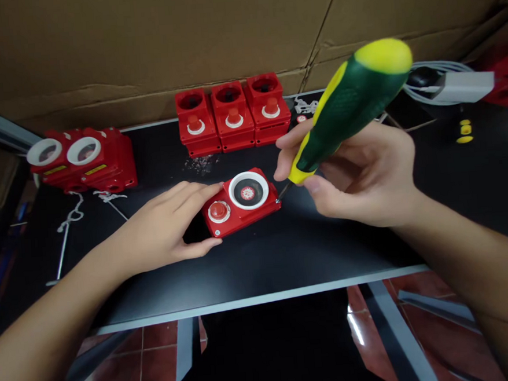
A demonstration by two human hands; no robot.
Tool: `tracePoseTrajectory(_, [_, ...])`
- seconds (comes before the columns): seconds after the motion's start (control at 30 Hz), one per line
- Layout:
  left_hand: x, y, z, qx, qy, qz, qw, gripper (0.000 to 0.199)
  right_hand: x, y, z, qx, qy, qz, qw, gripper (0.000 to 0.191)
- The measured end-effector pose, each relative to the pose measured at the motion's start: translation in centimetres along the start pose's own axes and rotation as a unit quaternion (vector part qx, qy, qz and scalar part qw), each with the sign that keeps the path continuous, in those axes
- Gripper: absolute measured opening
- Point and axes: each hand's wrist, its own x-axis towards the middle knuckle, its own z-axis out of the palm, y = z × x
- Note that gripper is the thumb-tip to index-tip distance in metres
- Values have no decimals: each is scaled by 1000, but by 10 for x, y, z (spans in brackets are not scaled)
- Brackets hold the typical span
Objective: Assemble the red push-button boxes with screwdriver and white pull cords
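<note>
A red device (243, 215) with a white ring around a dark round window and a red button lies on the black table. My left hand (165, 226) grips its left end between thumb and fingers. In my right hand (349, 178) is a screwdriver (340, 115) with a green and yellow handle, held near the handle's lower end by thumb and fingers. The screwdriver slants down to the left, its tip at a screw on the device's right corner. Another screw shows at the device's lower left corner.
Three red units (234, 117) stand in a row at the back, before a cardboard wall (148, 41). More red devices (91, 161) with white rings stand at the left. At the right are a white adapter (464, 87) with cable and small yellow parts (465, 131).
</note>
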Motion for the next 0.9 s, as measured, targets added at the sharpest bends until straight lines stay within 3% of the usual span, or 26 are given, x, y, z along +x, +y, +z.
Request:
tracePoseTrajectory(0.2, [1, 2, -2, -6, -5, -10, 1000, 76, -4, 3, -2, -32, 12, -13, 999, 32])
tracePoseTrajectory(0.3, [0, 2, -2, -2, -5, -11, 1000, 75, -5, 3, -2, -59, 64, -9, 996, 19])
tracePoseTrajectory(0.4, [0, 2, -2, 2, -2, -5, 1000, 74, -3, 2, -3, -84, 128, 19, 988, 32])
tracePoseTrajectory(0.5, [1, 2, -2, 2, -5, -3, 1000, 74, 1, -1, -7, -72, 152, 29, 985, 39])
tracePoseTrajectory(0.57, [2, 3, -3, 2, -7, -7, 1000, 74, 5, -4, -11, -103, 122, 40, 986, 36])
tracePoseTrajectory(0.63, [1, 3, -4, 1, -7, -11, 1000, 75, 8, -9, -16, -183, 20, 74, 980, 34])
tracePoseTrajectory(0.73, [1, 3, -4, 5, -7, -15, 1000, 75, 10, -14, -20, -261, -135, 114, 949, 31])
tracePoseTrajectory(0.9, [1, 3, -3, 1, -4, -11, 1000, 76, 12, -11, -17, -305, -191, 127, 924, 50])
